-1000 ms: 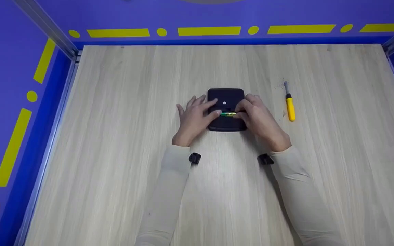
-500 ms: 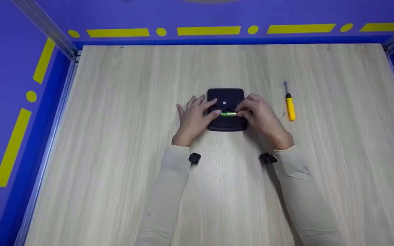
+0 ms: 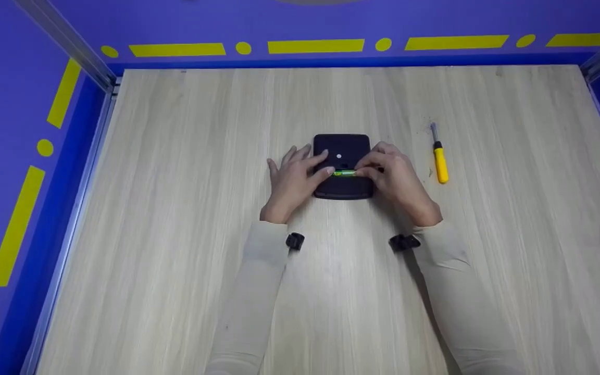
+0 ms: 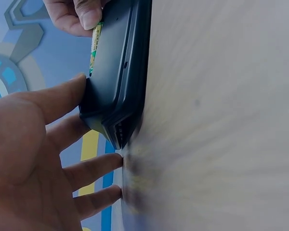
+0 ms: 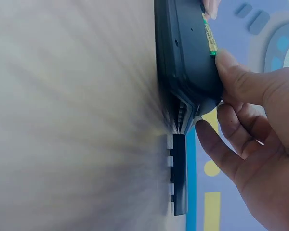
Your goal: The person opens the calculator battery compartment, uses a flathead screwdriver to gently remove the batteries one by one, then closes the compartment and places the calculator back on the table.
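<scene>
A flat black device (image 3: 342, 188) with rounded corners and a small white round spot lies on the table. A green and yellow cylindrical battery (image 3: 345, 173) lies crosswise at the slot in its middle. My left hand (image 3: 294, 179) is spread at the device's left side, its thumb tip at the battery's left end and its index finger straight on the black surface. My right hand (image 3: 395, 174) pinches the battery's right end between thumb and curled fingers. In the right wrist view the thumb (image 5: 229, 67) covers that end. The slot under the battery is mostly hidden.
A screwdriver (image 3: 440, 164) with a yellow handle lies to the right on the wooden table (image 3: 201, 156). A small black cover (image 5: 179, 174) with tabs is beside the device in the right wrist view. Blue walls (image 3: 310, 21) with yellow marks stand behind and at the sides.
My right hand has shifted slightly at the battery's right end, and the battery's printed side shows differently. My left hand keeps its place on the device.
</scene>
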Demonstrator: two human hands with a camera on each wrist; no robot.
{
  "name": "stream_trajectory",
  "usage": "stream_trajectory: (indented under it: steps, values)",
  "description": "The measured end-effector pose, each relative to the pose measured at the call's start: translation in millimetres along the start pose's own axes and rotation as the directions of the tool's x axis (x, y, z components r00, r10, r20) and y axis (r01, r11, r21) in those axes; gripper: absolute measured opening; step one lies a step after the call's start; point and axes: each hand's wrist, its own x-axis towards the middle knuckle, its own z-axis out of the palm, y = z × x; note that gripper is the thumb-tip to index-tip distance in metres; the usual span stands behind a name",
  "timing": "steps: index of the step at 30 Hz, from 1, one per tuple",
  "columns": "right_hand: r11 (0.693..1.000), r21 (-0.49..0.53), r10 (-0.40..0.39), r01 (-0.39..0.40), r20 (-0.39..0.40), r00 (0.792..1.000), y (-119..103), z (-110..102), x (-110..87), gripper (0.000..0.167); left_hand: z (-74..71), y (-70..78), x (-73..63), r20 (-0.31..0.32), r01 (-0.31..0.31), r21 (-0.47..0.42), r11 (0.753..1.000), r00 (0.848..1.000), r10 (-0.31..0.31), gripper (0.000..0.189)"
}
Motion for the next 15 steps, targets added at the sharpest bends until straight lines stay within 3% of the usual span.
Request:
stream_trajectory:
  steps: [11,15]
  values:
    - [0.998,0.046,0.035,-0.035,0.000,0.999,-0.7,3.0,1.5,0.006,0.2,0.7,0.1,0.005,0.015,0.005,1.000,1.000,-0.015,0.053]
    - [0.998,0.043,0.041,-0.042,0.035,0.999,-0.8,0.3,2.0,0.008,0.4,1.0,-0.9,0.001,0.017,-0.006,1.000,1.000,-0.017,0.052]
